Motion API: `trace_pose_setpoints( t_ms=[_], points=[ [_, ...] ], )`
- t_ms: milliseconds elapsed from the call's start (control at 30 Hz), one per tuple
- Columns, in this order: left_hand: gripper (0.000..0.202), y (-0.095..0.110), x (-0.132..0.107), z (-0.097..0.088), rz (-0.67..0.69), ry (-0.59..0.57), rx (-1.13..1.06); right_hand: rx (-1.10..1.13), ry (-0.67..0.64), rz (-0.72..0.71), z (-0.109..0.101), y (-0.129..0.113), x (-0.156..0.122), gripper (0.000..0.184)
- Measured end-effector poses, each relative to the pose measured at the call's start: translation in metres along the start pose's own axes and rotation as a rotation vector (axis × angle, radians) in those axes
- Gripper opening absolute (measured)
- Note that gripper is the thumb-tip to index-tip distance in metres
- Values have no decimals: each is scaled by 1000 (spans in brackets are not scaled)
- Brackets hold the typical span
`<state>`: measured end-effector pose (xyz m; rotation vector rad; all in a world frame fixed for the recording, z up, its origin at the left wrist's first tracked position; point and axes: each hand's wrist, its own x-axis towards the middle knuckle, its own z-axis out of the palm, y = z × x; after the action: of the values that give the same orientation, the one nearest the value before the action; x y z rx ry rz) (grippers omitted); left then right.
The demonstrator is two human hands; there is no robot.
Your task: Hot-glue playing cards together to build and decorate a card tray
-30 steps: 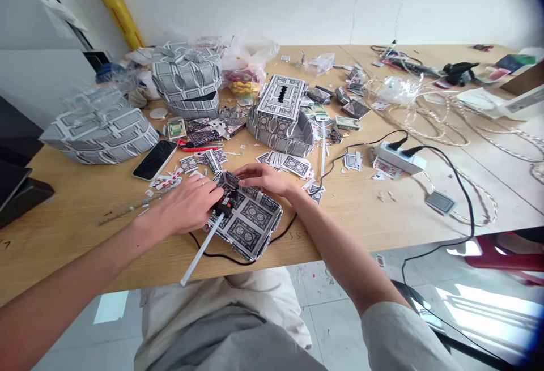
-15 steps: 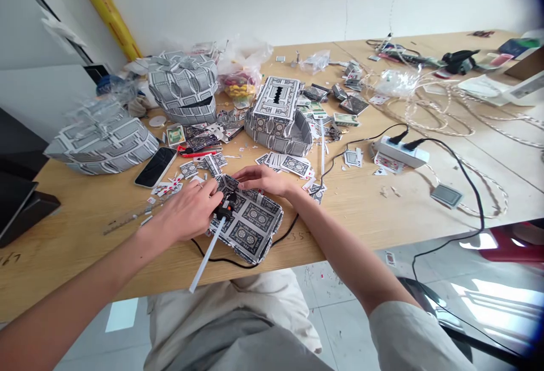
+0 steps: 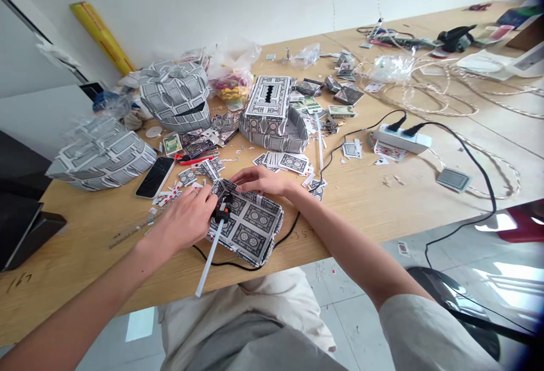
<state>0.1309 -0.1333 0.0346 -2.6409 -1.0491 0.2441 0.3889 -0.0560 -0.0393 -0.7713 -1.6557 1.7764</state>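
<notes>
Just below centre in the head view, the left hand (image 3: pixel 192 216) and right hand (image 3: pixel 261 181) meet at a card-covered tray (image 3: pixel 251 225).
The left hand is closed around a black glue gun (image 3: pixel 221 212), whose white glue stick (image 3: pixel 209 263) slants toward the bottom of the frame; the right hand curls at the tray's upper edge, though I cannot tell whether its fingers pinch it. The tray lies near the front edge of the bench (image 3: pixel 357 207); above it, close to the frame's centre, stands a card-covered box (image 3: pixel 268 105) with a dark slot. A phone (image 3: pixel 155 177) rests left of the hands, and a white power strip (image 3: pixel 408 141) sits at right.
</notes>
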Motion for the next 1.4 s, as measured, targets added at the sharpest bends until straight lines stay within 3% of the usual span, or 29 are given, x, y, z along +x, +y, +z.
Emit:
trace_pose_setpoints(
  t_ms=[367, 567, 733, 867, 1200, 1400],
  points=[
    [21, 15, 1, -6, -89, -7, 8, -28, 4, 6, -2, 3, 2, 32],
    [13, 1, -15, -7, -147, -12, -241, -38, 11, -8, -3, 3, 3, 34],
    [30, -18, -33, -4, -272, 14, -492, -92, 7, 17, -6, 7, 5, 37],
    [50, -16, -33, -2, -343, 7, -563, -89, 14, -6, -5, 7, 5, 34],
    [49, -4, -10, 1, -394, -91, -436, -97, 26, -10, -4, 6, 5, 32],
    [44, 8, 0, -10, -456, -170, -290, -83, 38, 9, -2, 1, 4, 32]
  ],
)
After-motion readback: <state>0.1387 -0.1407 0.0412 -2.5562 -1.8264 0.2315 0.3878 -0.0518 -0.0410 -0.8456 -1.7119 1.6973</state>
